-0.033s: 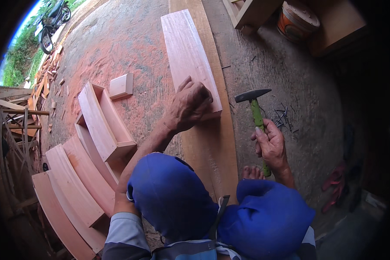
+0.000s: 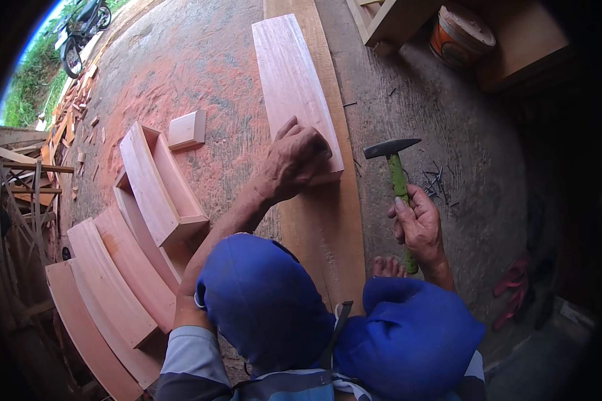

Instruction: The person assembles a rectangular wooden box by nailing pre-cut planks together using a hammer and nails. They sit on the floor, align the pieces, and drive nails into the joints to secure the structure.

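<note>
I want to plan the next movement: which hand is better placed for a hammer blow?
The right hand, I judge: it grips the green-handled hammer beside the wooden piece, while the left hand is at that piece's near end.

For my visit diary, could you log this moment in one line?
Left fingers: curled over near end of pale board | Right fingers: gripping green-handled hammer | Nails: scattered on floor

Daylight comes from the upper left, glaring white-blue at the rim beside the grass (image 2: 39, 83). The board (image 2: 293, 73) catches a pale sheen; soft shadow darkens the plank (image 2: 331, 227) below it. The hammer (image 2: 397, 177) looks sharp. Gloom dulls the slippers (image 2: 512, 284) at right; fisheye bends straight edges, corners black.
</note>
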### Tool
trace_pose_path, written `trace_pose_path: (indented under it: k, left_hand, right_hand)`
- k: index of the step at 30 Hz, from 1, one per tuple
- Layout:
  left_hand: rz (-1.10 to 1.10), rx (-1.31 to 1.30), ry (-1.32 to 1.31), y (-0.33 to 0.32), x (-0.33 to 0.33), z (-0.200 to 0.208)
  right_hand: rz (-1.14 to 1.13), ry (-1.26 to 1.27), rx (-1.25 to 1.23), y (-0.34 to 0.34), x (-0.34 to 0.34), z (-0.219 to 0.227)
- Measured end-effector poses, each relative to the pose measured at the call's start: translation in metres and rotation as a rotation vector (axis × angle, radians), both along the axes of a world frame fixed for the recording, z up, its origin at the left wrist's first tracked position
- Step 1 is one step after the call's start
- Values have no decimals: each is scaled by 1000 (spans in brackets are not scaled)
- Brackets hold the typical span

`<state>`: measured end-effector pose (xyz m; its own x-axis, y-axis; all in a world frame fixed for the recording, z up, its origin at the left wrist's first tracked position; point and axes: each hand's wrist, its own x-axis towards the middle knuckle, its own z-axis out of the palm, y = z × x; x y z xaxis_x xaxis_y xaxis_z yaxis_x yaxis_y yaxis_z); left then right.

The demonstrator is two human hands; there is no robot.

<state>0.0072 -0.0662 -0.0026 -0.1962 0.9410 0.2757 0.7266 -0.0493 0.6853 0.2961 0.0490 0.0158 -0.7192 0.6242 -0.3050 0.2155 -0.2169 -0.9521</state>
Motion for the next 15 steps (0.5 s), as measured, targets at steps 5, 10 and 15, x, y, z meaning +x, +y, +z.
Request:
trace_pose_path:
  k: [5, 10, 15]
  left_hand:
    - [30, 53, -27, 1, -5, -5]
    - [-8, -82, -580, -3, -35, 14]
    - [-9, -84, -686, -3, -37, 24]
  right_hand:
    - [32, 24, -6, 1, -7, 31]
    - [-31, 119, -62, -4, -5, 39]
    - [116, -47, -87, -2, 13, 32]
